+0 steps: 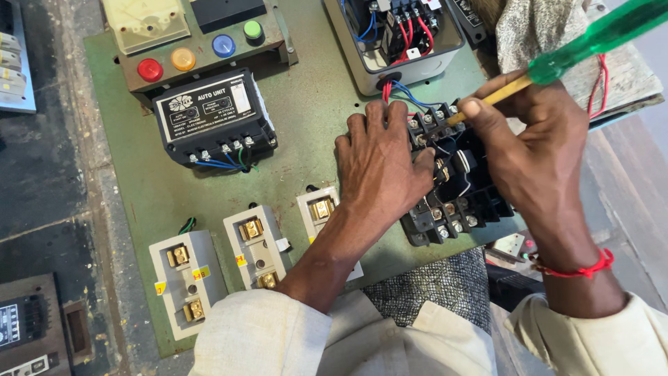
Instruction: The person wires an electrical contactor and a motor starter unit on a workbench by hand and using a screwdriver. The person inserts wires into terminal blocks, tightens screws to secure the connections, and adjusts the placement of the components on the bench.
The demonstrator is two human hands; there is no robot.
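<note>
We saw the grey box [417,69] at top, cut off, holding red and blue wires. Left hand [383,163] lay flat, grip loose, on the black contactor [456,198] on the green panel [306,125]. Right hand [532,150] gripped the green-handled screwdriver [591,43], tip at the contactor's top terminals, partly hidden.

Contactor [456,191] at panel's [306,104] right edge, fuse holders [240,261] (three abreast) to its left, control unit [212,115] behind them.
</note>
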